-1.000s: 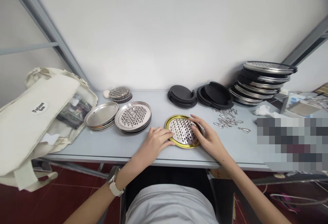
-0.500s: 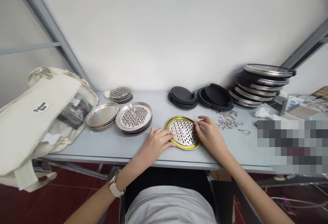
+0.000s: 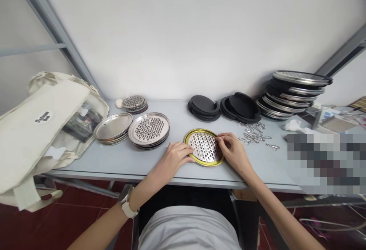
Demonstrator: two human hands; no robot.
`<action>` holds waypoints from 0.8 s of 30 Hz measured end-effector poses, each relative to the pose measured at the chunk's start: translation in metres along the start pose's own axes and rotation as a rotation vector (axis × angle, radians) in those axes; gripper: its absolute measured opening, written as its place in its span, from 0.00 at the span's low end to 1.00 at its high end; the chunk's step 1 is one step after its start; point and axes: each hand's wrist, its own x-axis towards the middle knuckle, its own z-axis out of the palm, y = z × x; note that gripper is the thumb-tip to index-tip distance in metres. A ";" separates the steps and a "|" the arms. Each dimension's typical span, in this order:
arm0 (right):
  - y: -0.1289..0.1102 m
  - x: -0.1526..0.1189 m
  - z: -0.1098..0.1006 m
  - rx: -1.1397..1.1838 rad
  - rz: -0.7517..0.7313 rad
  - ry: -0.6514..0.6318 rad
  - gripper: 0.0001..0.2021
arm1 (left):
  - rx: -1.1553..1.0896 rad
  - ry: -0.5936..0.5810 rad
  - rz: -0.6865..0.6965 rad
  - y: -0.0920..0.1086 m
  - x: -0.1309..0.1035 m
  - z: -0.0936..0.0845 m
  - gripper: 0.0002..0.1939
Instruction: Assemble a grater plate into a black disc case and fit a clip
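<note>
A round metal grater plate [image 3: 205, 147] lies inside a shallow gold-coloured round tray [image 3: 210, 163] on the table before me. My left hand [image 3: 174, 158] grips the tray's left edge, thumb below and fingertips against the rim. At the opposite edge, my right hand [image 3: 233, 150] pinches the rim with its fingers curled, the fingertips close to the grater plate. To the left are a stack of larger plates topped by a grater face [image 3: 148, 128], a pile of plain metal discs [image 3: 113, 126], and small grater plates [image 3: 134, 102].
Black round holders [image 3: 203, 105] and deeper black holders [image 3: 244, 107] sit by the wall. Loose metal clips [image 3: 251, 136] lie in front of them. A tall leaning stack of black-and-metal discs [image 3: 294, 95] rises at right. A cream bag [image 3: 57, 128] overhangs the table's left end.
My right fingers have drawn in: a finger that was raised and stretched out is now curled at the rim. The tray and my left hand stay nearly where they were.
</note>
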 end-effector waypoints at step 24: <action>0.001 -0.006 0.001 -0.033 -0.009 0.065 0.11 | 0.061 -0.005 -0.003 0.003 -0.002 -0.002 0.17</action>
